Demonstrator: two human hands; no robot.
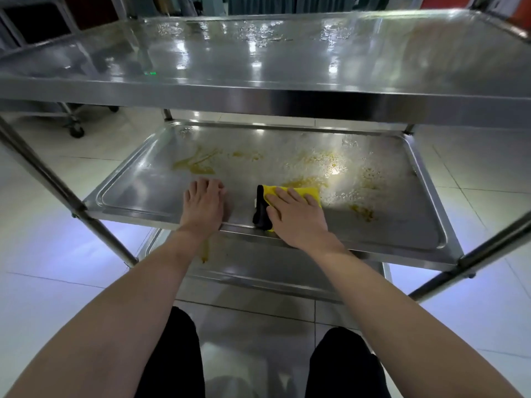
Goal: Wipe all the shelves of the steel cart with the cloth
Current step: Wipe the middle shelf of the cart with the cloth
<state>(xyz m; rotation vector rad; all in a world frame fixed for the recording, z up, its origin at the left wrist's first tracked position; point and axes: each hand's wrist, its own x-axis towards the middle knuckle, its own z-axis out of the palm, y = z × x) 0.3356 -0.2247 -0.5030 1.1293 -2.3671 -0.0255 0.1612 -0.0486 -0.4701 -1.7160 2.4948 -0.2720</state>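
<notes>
Both hands flat on middle shelf (138,193) — right hand's (298,216) straight fingers (290,195) press cloth (287,192).

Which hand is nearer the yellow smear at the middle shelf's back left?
Left. The left hand rests on the shelf just in front of the yellow smear; the right hand presses the cloth farther right.

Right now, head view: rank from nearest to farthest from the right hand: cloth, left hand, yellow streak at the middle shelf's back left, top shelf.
1. cloth: under the right hand, which presses on it.
2. left hand: to its left, resting on the middle shelf.
3. yellow streak: back left of that shelf.
4. top shelf: above and beyond.
</notes>
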